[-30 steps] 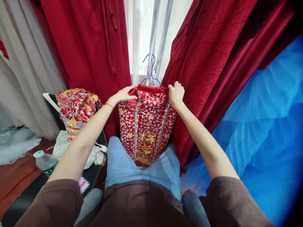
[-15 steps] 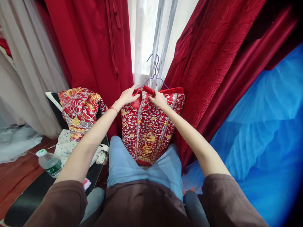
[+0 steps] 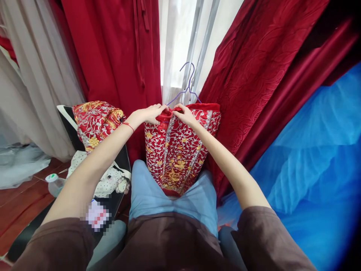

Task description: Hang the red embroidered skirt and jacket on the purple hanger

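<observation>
A red skirt (image 3: 182,150), embroidered in silver and gold, hangs down between my knees. At its top edge, my left hand (image 3: 152,113) pinches the left part of the red waistband with thumb and fingers. My right hand (image 3: 184,114) is closed on the waistband just to the right, its fingertips near those of the left. Between the hands, the two band edges come close together; whether they touch I cannot tell. A thin purple wire hanger (image 3: 188,88) rises behind the waistband, its lower part hidden by the cloth.
On my left, a black chair (image 3: 113,207) bears a folded embroidered red garment (image 3: 97,120), a dotted white cloth bag (image 3: 108,184) and a blurred-out packet (image 3: 97,214). A water bottle (image 3: 55,184) stands partly behind my arm. Red curtains (image 3: 118,49) and blue tulle (image 3: 310,158) surround me.
My hands have come closer together at the waistband. The right hand's grip has shifted slightly left and up, drawing the band edges nearer each other. The view has shifted a little.
</observation>
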`<state>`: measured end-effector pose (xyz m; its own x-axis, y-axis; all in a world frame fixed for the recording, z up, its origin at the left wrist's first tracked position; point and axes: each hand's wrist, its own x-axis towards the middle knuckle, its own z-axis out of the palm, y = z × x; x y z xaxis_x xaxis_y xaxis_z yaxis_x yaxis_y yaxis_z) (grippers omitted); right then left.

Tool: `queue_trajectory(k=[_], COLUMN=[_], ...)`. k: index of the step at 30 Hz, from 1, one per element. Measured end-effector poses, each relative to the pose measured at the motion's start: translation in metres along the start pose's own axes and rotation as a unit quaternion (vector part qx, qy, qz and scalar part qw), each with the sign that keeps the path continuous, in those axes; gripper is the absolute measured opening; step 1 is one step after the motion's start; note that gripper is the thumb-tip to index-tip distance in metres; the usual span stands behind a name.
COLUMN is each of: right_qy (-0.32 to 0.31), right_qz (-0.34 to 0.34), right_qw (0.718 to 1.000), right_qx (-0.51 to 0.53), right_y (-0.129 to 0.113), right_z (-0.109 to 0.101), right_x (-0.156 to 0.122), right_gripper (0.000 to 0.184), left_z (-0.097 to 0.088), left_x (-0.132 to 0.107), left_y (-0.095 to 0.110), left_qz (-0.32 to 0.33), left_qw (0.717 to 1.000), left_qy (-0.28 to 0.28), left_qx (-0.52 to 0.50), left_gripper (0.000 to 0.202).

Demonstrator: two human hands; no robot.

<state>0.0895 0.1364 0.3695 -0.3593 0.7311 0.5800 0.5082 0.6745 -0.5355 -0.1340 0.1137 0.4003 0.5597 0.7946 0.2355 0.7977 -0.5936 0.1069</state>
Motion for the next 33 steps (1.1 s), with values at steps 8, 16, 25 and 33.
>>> queue_trajectory(k=[8,16,25,33], right_qy=[0.008,-0.042,-0.019,0.084], right_qz=[-0.006,-0.097,-0.137,0.187], right_qw=[0.999,0.957,0.957,0.97], right_qx=[-0.046,-0.271,-0.255,-0.134], right_y=[-0.036,-0.066,-0.072,-0.025], right_z=[0.011,0.02,0.021,0.07], right_x=[-0.003,0.004,0.006,-0.086], right_gripper=[0.029,0.035,0.038,0.027], left_z=[0.005,0.014,0.019,0.022], left_x=[-0.016,-0.009,-0.002,0.0], left_y=[-0.008,0.016,0.024,0.028], left_qz=[-0.033,-0.105,-0.229,-0.217], left_qw=[0.982,0.974,0.936,0.937], left_qy=[0.172,0.186,0.242,0.246], left_qx=[-0.07,-0.072,-0.113,-0.118], left_gripper=[0.04,0.035,0.021,0.037])
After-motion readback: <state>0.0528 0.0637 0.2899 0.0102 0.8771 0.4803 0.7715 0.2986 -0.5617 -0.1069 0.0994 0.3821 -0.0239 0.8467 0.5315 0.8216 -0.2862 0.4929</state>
